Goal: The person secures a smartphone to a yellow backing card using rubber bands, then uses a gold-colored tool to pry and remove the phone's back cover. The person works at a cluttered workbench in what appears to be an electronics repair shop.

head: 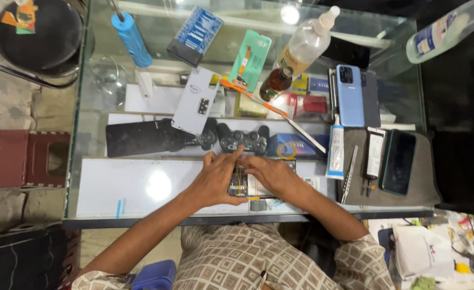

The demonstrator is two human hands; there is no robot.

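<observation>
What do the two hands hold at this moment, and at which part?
Both hands, left hand and right hand, grip the opened phone by its two long sides on the glass counter.

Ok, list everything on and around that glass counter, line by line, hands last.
opened phone: 1, dark, front centre, under both hands
game controller: 1, black, behind the hands
blue phone: 1, right of centre
white back cover: 1, left of centre
blue cylinder: 1, back left
clear bottle: 1, back centre
glue tube: 1, white, right
dark phone: 1, on grey mat, right
red stool: 1, floor, left
left hand: on opened phone
right hand: on opened phone
</observation>
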